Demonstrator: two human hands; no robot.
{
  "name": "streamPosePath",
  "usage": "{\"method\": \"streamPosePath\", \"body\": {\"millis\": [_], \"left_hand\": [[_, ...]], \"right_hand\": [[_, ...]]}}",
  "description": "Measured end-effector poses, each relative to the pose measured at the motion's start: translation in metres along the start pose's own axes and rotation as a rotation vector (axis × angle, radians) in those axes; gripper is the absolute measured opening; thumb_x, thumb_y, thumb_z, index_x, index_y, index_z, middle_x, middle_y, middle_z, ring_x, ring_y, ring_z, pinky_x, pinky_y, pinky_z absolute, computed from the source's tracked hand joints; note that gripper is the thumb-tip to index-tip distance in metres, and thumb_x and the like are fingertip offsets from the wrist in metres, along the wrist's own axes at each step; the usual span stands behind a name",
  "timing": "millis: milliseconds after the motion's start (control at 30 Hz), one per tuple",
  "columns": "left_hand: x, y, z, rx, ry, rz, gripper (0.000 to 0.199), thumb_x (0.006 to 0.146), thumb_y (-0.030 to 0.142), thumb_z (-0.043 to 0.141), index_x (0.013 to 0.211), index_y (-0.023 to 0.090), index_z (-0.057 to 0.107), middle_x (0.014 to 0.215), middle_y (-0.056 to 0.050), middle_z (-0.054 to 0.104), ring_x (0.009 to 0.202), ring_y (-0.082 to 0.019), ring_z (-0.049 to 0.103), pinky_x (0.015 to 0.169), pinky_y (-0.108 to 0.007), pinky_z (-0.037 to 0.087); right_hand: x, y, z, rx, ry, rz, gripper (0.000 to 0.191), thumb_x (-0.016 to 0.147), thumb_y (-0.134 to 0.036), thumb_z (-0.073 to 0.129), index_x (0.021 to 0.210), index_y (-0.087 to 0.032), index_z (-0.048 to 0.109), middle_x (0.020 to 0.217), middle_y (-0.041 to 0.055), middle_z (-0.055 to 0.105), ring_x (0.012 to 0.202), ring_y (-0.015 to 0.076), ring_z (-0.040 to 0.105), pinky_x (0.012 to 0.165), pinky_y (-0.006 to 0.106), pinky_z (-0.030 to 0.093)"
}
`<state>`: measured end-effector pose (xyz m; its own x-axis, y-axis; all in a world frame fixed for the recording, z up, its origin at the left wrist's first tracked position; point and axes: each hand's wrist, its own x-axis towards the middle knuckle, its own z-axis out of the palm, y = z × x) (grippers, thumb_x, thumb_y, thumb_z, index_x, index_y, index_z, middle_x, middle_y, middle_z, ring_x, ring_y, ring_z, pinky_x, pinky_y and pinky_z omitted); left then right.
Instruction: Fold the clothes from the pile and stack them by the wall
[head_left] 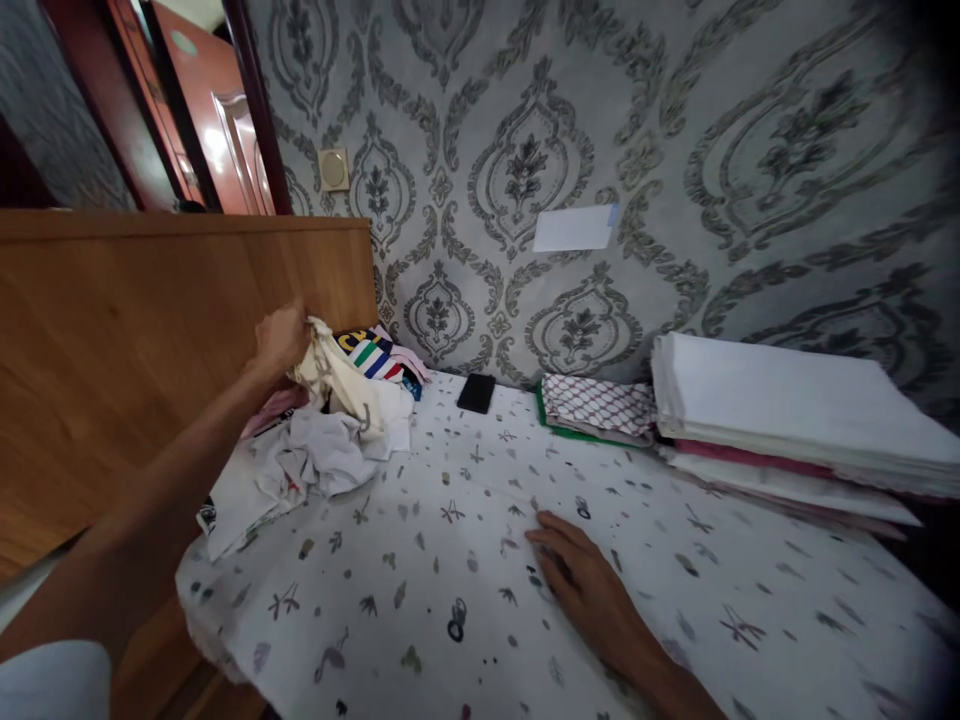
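My left hand (pixel 283 340) reaches to the heap at the left and is closed on a cream-coloured garment (pixel 341 380), lifting its upper edge. Under and around it lie crumpled clothes: a white garment (pixel 300 455) in front, and a striped garment (pixel 373 357) behind in white, green, blue and red. A dark piece with yellow lettering shows beside the stripes. My right hand (pixel 574 575) rests over the patterned white sheet (pixel 450 560), palm down, fingers stretched out, holding nothing.
A small black flat object (pixel 476 393) lies near the wall. To the right are a folded patterned cloth (pixel 596 405) and a stack of folded white cloths (pixel 787 400). A wooden headboard (pixel 187 330) bounds the left; a white paper (pixel 575 228) is on the wall.
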<state>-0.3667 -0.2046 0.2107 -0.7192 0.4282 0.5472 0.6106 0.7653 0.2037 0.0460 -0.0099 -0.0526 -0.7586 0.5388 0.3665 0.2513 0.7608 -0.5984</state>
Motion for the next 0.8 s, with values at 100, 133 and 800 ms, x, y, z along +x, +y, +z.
{"method": "streamPosePath", "body": {"millis": [100,133,800], "left_hand": [[0.014,0.016,-0.023,-0.061,0.170,0.058,0.015,0.091,0.020,0.049,0.104,0.016,0.056,0.103,-0.007,0.065,0.099,-0.024,0.059,0.085,-0.035,0.043],[0.016,0.024,-0.030,-0.139,0.214,0.074,0.011,0.091,0.020,0.050,0.100,0.016,0.056,0.097,-0.004,0.064,0.095,-0.022,0.059,0.084,-0.034,0.043],[-0.290,0.147,-0.002,-1.080,-1.648,0.587,0.023,0.082,0.047,0.066,0.088,0.027,0.056,0.069,0.003,0.048,0.056,-0.014,0.042,0.050,-0.029,0.031]], "right_hand": [[0.000,-0.001,0.000,0.010,0.009,-0.013,0.042,0.095,-0.049,0.045,0.110,-0.022,0.073,0.137,0.0150,0.061,0.128,0.0308,0.056,0.106,0.055,0.047],[0.000,-0.001,-0.001,0.019,0.015,-0.014,0.042,0.095,-0.050,0.045,0.109,-0.022,0.073,0.136,0.0150,0.061,0.127,0.0309,0.056,0.106,0.055,0.047],[0.006,-0.029,-0.023,0.469,0.024,0.173,0.041,0.091,-0.053,0.053,0.109,-0.020,0.068,0.098,0.0054,0.070,0.091,0.0217,0.063,0.083,0.035,0.049]]}}
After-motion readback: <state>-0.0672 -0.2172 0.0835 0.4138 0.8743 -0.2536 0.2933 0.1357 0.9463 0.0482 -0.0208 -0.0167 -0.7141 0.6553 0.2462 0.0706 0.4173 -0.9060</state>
